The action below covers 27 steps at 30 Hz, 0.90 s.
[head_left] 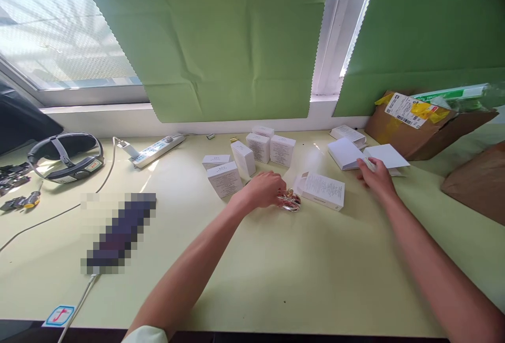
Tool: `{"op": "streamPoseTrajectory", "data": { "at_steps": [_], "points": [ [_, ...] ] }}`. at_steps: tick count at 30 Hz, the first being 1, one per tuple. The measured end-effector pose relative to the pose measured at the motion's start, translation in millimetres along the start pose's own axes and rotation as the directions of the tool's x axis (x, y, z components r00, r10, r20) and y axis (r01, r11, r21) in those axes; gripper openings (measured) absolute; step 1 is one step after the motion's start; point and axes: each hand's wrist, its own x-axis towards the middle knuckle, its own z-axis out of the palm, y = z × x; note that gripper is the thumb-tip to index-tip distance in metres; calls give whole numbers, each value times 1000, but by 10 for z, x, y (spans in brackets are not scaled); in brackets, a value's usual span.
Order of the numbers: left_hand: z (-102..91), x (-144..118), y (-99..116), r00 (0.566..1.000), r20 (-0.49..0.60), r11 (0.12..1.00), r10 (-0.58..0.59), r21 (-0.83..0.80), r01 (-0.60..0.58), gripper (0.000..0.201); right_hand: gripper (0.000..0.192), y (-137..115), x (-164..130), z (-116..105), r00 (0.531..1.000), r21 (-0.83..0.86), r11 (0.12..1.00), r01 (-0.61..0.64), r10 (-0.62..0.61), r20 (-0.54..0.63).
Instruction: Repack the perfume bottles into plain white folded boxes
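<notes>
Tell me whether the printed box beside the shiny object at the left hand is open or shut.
Open: the printed box shows a flap sticking out at its end nearest the left hand.

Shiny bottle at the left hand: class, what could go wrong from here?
The shiny bottle could slip if the left hand has only a fingertip hold. That hand, drawing back, might topple the upright white box beside its wrist. The right hand could crease the white cardboard at its fingers.

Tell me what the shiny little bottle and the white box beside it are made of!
The bottle looks like glossy glass, maybe plastic, because it catches bright glints. The white box seems matte card, with flat printed sides and crisp edges.
</notes>
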Motion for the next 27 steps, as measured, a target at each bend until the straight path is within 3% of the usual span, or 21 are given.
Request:
{"op": "streamPoseTrajectory", "data": {
  "at_steps": [4, 6, 8, 12, 15, 19, 21, 25, 27],
  "points": [
    [-11, -20, -9, 1000, -21, 999, 16, 38, -15, 25, 54, -122, 147, -9, 986, 62, 986, -152, 147, 79],
    [-20, -28, -10, 999, -39, 999, 12, 48, -10, 27, 38, -134, 189, 2, 974, 121, 972, -204, 189, 127],
    [-28, -32, -13, 999, -47, 998, -14, 60, 17, 25, 35, -121, 197, 9, 964, 208, 950, -233, 197, 179],
    [-43, -26, -27, 998, -55, 995, -40, 93, 45, 20, 24, -100, 68, 2, 964, 446, 872, -200, 92, 251],
    [-62, -17, -22, 997, -45, 990, -70, 117, 75, 22, 34, -138, -131, 10, 955, 592, 791, -157, -31, 294],
    [-136, -53, -2, 995, -14, 986, -99, 136, 100, 27, 38, -256, -372, 19, 916, 662, 729, -174, -127, 381],
    [-211, -121, 2, 995, -6, 988, -100, 118, 100, 40, 33, -325, -448, 3, 895, 696, 698, -169, -187, 404],
    [-401, -341, 49, 985, -149, 992, -89, 72, 100, 68, 21, -441, -557, -35, 870, 751, 644, -143, -280, 406],
    [-470, -442, 136, 956, -272, 994, -108, -24, 105, 69, 19, -478, -609, -37, 859, 751, 642, -154, -289, 423]
  ]
}}
